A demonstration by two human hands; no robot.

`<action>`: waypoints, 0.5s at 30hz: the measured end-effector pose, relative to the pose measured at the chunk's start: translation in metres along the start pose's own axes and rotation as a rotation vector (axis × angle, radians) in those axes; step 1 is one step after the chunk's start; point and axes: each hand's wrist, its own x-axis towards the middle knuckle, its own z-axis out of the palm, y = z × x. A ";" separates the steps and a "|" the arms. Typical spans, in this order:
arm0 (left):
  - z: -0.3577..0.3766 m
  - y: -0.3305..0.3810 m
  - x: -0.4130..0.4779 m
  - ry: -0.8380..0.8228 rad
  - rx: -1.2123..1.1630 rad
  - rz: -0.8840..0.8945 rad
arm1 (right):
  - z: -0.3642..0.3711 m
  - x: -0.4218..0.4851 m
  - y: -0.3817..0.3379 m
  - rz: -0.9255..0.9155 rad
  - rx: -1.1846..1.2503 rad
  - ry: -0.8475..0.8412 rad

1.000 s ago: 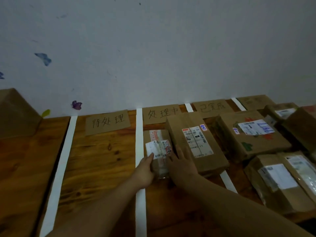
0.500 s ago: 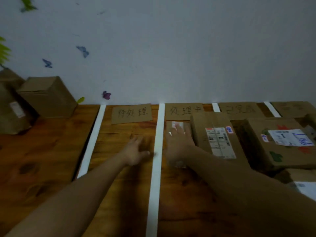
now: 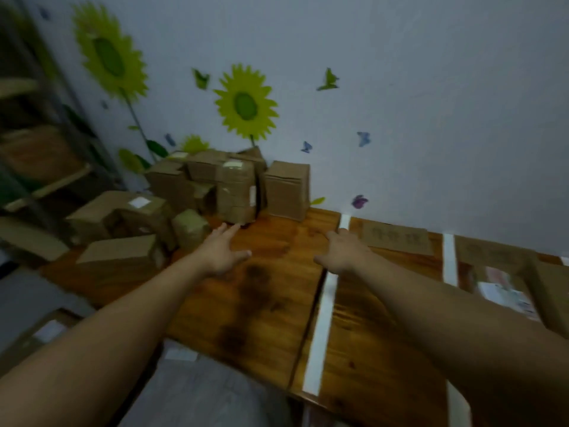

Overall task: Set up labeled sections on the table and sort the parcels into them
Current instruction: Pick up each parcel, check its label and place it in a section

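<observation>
A pile of brown cardboard parcels (image 3: 215,183) stands against the wall at the table's far left. My left hand (image 3: 223,251) reaches toward it with fingers spread, holding nothing, a short way in front of a tall taped parcel (image 3: 235,192). My right hand (image 3: 341,251) hovers open over the wooden table (image 3: 271,303) beside a white tape strip (image 3: 323,322). A cardboard label (image 3: 395,240) lies flat behind that hand. A second label (image 3: 489,252) and sorted parcels (image 3: 505,291) sit at the right edge.
Metal shelving (image 3: 37,149) with boxes stands at the far left. More boxes (image 3: 30,337) lie low down, below the table's front edge. A second tape strip (image 3: 449,258) divides the sections. The wall carries sunflower and butterfly stickers.
My view has swung left from the sorted sections to the parcel pile. Both hands left the small parcel in the middle section and now reach left, empty.
</observation>
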 end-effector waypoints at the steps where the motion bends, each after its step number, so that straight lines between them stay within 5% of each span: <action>1: -0.020 -0.027 -0.007 0.026 0.010 -0.020 | 0.002 0.003 -0.029 -0.019 0.005 -0.009; 7: -0.101 -0.148 -0.043 0.083 -0.052 -0.199 | 0.007 0.014 -0.173 -0.148 -0.026 -0.036; 15: -0.150 -0.212 -0.041 0.130 -0.158 -0.243 | 0.011 0.064 -0.288 -0.310 -0.033 -0.018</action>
